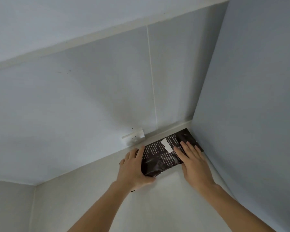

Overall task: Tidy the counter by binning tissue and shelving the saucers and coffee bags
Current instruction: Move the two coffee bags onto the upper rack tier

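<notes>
A black coffee bag with white print and a white label lies flat on the white shelf board, pushed into the back right corner. My left hand grips its left near end, fingers over the top and thumb curled under the near edge. My right hand lies on the bag's right side with the fingers flat on top; its thumb is hidden. No saucers or tissue are in view.
The pale back panel has a vertical seam and a small white bracket just left of the bag. The right side wall hems in the bag. The shelf board stretches left and toward me.
</notes>
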